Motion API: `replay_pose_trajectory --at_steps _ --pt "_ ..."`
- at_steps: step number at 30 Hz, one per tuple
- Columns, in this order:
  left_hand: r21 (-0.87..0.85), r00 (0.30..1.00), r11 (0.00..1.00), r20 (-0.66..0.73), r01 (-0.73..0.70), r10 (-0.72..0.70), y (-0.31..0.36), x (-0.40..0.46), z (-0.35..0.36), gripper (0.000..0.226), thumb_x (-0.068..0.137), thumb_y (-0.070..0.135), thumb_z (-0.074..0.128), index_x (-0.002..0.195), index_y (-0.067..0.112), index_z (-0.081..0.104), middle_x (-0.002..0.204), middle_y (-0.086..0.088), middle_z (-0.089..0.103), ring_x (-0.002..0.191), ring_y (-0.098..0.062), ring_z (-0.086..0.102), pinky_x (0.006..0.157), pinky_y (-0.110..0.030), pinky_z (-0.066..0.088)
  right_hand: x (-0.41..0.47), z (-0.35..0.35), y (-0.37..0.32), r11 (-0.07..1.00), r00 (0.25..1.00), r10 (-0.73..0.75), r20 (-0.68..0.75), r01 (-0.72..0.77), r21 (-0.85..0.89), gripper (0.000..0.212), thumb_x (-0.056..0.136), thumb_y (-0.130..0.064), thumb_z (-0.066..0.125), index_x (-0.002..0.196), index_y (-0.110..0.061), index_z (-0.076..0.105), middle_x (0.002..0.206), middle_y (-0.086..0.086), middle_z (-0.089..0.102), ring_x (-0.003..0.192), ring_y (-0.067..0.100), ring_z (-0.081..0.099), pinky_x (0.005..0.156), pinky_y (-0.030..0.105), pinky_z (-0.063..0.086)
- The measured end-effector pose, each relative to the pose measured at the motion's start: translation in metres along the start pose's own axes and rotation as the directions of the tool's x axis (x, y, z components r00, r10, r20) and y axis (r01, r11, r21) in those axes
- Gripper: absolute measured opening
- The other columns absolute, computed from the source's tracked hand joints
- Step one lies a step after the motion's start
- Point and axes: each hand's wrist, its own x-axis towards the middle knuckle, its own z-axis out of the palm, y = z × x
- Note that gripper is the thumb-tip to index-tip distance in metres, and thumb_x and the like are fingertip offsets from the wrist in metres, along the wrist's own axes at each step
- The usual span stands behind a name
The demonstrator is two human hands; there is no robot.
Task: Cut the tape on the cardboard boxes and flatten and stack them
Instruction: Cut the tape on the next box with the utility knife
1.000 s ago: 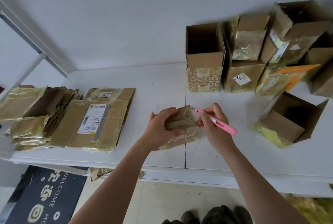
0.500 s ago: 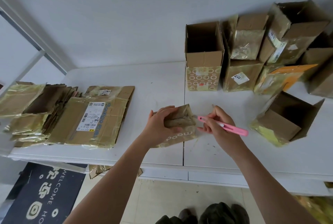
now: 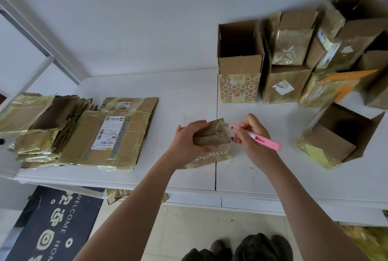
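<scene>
Tape-cutting step: a small box (image 3: 212, 142), right of the flattened stack (image 3: 84, 132) on the tabletop (image 3: 189, 97), is gripped by the left hand (image 3: 189, 143); a pink cutter (image 3: 255, 137) is pinched in the right hand (image 3: 252, 135). Flattening is judged next.

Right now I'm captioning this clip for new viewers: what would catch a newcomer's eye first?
The pink cutter in the right hand, its tip at the small taped box that the left hand grips at the table's middle. Then the stack of flattened boxes at left, and the cluster of standing boxes against the wall at right.
</scene>
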Motion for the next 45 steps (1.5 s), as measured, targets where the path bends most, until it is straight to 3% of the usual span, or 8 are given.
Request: replay_pose_trajectory --at_steps 9,14,18,23,25,31,37,45 --pt "0.008 1.000 1.000 -0.010 0.028 -0.028 0.003 -0.001 0.002 0.070 0.077 0.030 0.081 0.139 0.028 0.050 0.145 0.015 0.042 0.134 -0.011 0.037 0.119 -0.031 -0.005 -0.021 -0.026 -0.007 0.998 0.990 0.051 0.130 -0.048 -0.031 0.020 0.093 -0.019 0.052 0.076 -0.019 0.042 0.066 -0.005 0.055 0.067 0.015 0.060 0.071 0.061 0.052" --pt "0.222 0.981 0.967 -0.169 0.128 -0.092 0.012 0.005 0.012 0.073 0.079 0.066 0.062 0.142 0.033 0.046 0.135 0.013 0.045 0.124 -0.012 0.038 0.102 -0.033 0.020 -0.024 -0.037 -0.007 0.972 0.995 -0.093 -0.025 0.086 -0.220 0.018 0.098 -0.015 0.052 0.085 -0.021 0.042 0.064 -0.001 0.052 0.054 0.014 0.052 0.052 0.033 0.049" --pt "0.203 0.975 0.959 -0.146 0.198 -0.170 0.018 0.007 0.011 0.064 0.084 0.070 0.052 0.139 0.039 0.047 0.108 0.010 0.043 0.112 -0.016 0.039 0.090 -0.037 0.035 -0.022 -0.050 0.012 0.600 0.993 -0.017 0.115 0.101 -0.793 0.013 0.095 -0.009 0.048 0.103 -0.015 0.056 0.087 -0.001 0.057 0.083 0.019 0.055 0.063 0.038 0.050" --pt "0.058 0.936 0.941 -0.142 0.333 -0.322 0.010 0.003 0.001 0.068 0.087 0.049 0.065 0.142 0.024 0.036 0.115 -0.003 0.061 0.108 -0.025 0.058 0.088 -0.043 0.053 -0.020 -0.053 0.018 0.250 0.939 0.317 0.137 0.057 -0.967 0.054 0.093 -0.007 0.048 0.143 -0.025 0.040 0.125 0.000 0.050 0.115 0.018 0.047 0.080 0.025 0.047" --pt "-0.013 0.900 0.910 -0.142 0.415 -0.413 0.005 -0.001 -0.001 0.073 0.086 0.050 0.067 0.143 0.015 0.038 0.117 -0.003 0.060 0.108 -0.023 0.059 0.091 -0.041 0.052 -0.015 -0.045 0.009 0.302 0.952 0.290 0.102 0.010 -0.953 0.062 0.089 -0.005 0.054 0.145 -0.025 0.037 0.125 0.003 0.052 0.115 0.022 0.047 0.090 0.028 0.047" --pt "-0.227 0.855 0.847 -0.089 0.481 -0.510 -0.001 -0.009 -0.009 0.034 0.085 0.044 0.070 0.096 0.014 0.059 0.082 0.000 0.065 0.068 -0.023 0.070 0.075 -0.041 0.060 -0.001 0.022 -0.033 0.893 0.975 0.169 0.143 -0.090 -0.442 0.041 0.100 -0.018 0.053 0.140 -0.019 0.049 0.108 -0.005 0.062 0.088 0.006 0.061 0.070 0.005 0.043" --pt "-0.332 0.836 0.790 -0.009 0.515 -0.549 -0.015 -0.014 -0.018 0.031 0.089 0.039 0.069 0.082 0.015 0.050 0.080 -0.007 0.068 0.049 -0.019 0.068 0.062 -0.033 0.061 0.016 0.066 -0.039 0.816 0.969 0.114 0.219 0.034 -0.577 0.050 0.098 -0.023 0.055 0.145 -0.008 0.045 0.135 0.008 0.058 0.119 0.022 0.057 0.101 0.036 0.047" --pt "-0.361 0.835 0.815 -0.149 0.454 -0.530 -0.020 -0.016 -0.007 0.028 0.084 0.036 0.073 0.084 0.010 0.062 0.056 -0.006 0.069 0.050 -0.015 0.067 0.051 -0.024 0.052 0.023 0.083 -0.035 0.621 0.975 0.089 0.202 0.104 -0.777 0.053 0.088 -0.042 0.068 0.124 -0.006 0.055 0.111 0.008 0.062 0.101 0.024 0.060 0.075 0.023 0.037"
